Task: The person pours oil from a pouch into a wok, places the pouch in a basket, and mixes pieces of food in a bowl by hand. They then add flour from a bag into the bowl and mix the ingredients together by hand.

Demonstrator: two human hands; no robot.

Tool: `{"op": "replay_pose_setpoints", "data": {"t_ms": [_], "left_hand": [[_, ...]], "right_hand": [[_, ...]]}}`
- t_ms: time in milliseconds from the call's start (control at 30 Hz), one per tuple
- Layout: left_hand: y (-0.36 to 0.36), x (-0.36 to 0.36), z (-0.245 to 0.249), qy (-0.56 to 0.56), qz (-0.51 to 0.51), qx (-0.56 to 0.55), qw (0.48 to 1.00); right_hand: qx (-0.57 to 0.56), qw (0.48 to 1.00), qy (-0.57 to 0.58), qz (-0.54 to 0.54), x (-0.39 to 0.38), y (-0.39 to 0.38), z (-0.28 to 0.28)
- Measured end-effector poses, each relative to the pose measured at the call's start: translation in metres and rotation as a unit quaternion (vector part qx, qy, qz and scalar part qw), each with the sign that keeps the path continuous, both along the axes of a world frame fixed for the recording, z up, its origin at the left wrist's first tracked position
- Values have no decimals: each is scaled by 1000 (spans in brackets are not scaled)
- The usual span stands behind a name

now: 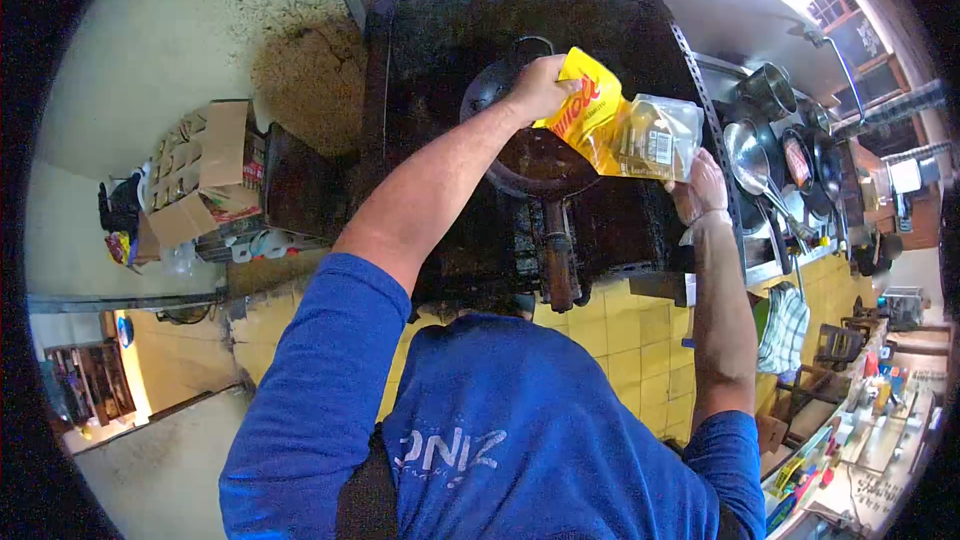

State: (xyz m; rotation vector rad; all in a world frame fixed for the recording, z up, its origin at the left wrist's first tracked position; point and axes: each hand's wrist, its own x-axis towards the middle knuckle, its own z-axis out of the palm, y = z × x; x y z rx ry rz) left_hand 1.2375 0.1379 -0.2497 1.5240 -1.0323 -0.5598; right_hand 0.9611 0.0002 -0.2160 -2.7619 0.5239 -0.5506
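Above a dark wok on the black stove, I hold a yellow and clear cooking-oil pouch stretched sideways between both hands. My left hand is closed around its yellow end with the red lettering. At the clear, barcoded end, the fingers of my right hand grip a lower corner. The pouch's opening is hidden, so whether anything flows out cannot be seen. Some shiny brown liquid shows in the wok below. The wok's long handle points back toward my body.
The blackened stove top surrounds the wok. On the right, a steel counter carries a pot, a ladle and several pans. An open cardboard box stands on the left. A checked cloth hangs at the right.
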Motion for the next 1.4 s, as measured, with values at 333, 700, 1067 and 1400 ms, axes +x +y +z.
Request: {"op": "replay_pose_setpoints", "data": {"t_ms": [333,700,1067,1400], "left_hand": [[-4,-1,2,130,96,-93,982],[-11,13,-2,233,81,-161,955],[-1,12,26,297,122,-231,919],[-2,7,38,312,235,-260,883]], "right_hand": [[620,755,-190,-98,17,-21,54],[548,807,-193,-105,45,-14,109],[505,832,-199,-119,69,9,147],[491,842,-204,-88,90,19,154]]}}
